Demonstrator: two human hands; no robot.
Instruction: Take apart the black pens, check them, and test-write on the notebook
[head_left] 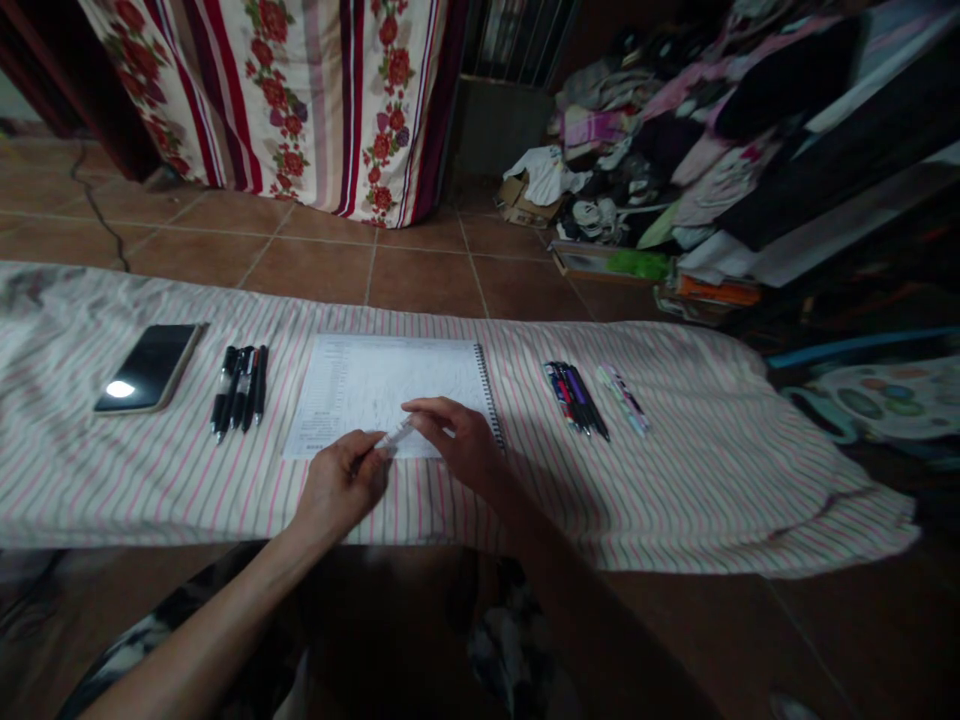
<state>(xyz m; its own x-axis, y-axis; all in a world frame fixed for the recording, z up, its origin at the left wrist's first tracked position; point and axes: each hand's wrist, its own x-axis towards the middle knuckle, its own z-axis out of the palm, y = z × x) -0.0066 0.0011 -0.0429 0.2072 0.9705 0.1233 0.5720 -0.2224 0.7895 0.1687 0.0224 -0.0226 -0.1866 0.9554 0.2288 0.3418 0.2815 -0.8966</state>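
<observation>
A slim pale pen hangs just above the near edge of the notebook, its long axis slanting from lower left up to the right. It bridges both hands. The left hand has its fingers curled tight round the lower end, and the right hand pinches the upper end between thumb and forefinger. Neither hand is nearer; each holds one end. On the cloth-covered bench, black pens lie to the left and coloured pens to the right, well apart from the hands.
</observation>
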